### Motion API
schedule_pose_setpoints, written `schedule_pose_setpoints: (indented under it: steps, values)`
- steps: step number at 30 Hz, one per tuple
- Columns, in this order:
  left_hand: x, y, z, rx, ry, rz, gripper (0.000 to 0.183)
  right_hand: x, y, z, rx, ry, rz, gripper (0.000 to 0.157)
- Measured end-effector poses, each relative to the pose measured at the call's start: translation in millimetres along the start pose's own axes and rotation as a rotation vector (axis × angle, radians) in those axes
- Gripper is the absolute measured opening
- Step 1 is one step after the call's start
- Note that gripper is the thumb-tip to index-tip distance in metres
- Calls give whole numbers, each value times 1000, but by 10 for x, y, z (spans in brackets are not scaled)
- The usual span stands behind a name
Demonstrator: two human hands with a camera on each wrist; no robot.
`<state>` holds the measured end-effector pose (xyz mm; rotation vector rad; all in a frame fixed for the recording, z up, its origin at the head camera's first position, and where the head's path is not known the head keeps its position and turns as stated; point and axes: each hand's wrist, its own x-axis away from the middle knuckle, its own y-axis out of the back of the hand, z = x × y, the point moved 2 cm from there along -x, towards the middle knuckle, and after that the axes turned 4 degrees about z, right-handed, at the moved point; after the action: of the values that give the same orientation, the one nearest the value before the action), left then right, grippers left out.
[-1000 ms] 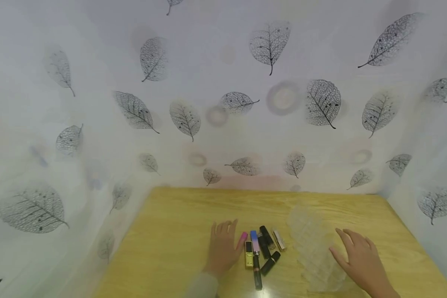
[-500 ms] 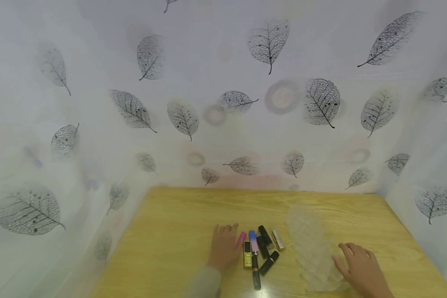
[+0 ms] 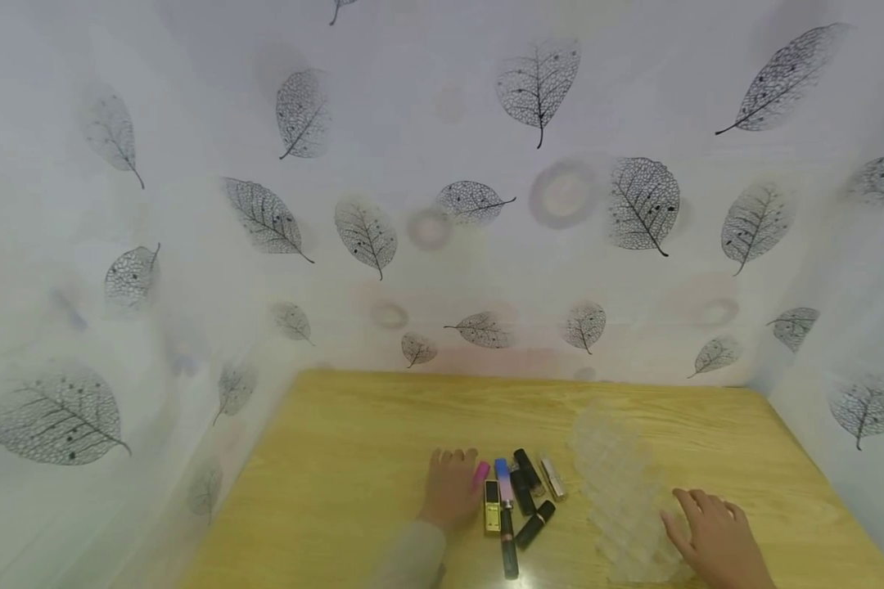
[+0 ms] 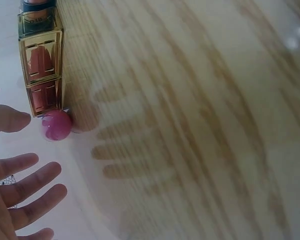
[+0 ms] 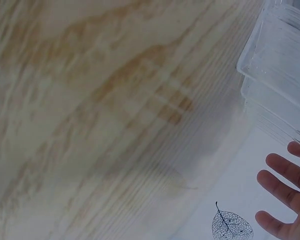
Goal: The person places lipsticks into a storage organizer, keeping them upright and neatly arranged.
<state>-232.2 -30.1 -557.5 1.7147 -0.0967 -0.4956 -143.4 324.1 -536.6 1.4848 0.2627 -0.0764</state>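
Observation:
My left hand [image 3: 451, 489] is held over the table just left of a loose group of lipsticks, its fingers spread. Closest to its thumb is a pink lipstick tube [image 3: 481, 473], whose round pink end [image 4: 56, 125] shows in the left wrist view. Beside it lie a gold lipstick with a black part [image 3: 492, 507], a blue-to-pink tube [image 3: 503, 478] and a long dark tube [image 3: 509, 544]. Several black tubes [image 3: 535, 524] and a silver one [image 3: 552, 477] complete the group. My right hand [image 3: 720, 536], fingers loosely extended, is beside the clear plastic organizer [image 3: 622, 499], fingertips near its edge.
The wood-grain table [image 3: 368, 417] is bordered at the back and both sides by a pale sheet [image 3: 412, 106] printed with dark leaves. The divided organizer stands between the lipsticks and my right hand.
My left hand has drawn back a little and shifted right, nearer the pink tube. My right hand has come slightly toward me. The lipsticks and organizer stay where they were.

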Motion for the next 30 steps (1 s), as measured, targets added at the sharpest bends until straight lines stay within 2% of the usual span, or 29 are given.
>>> schedule_pose_setpoints:
  steps: [8, 13, 23, 30]
  values:
    - [7, -17, 2, -29, -2, 24, 32, 1, 2, -2, 5, -7, 3, 36]
    - [14, -60, 15, -50, -14, 51, 26, 8, -17, -10, 2, 4, -20, 36]
    - [-1, -53, 17, -79, -16, 115, 24, 16, -52, -32, 5, 26, -76, 35]
    - [-2, -36, 19, -95, -3, 141, 24, 8, -51, -18, -9, 5, -22, 36]
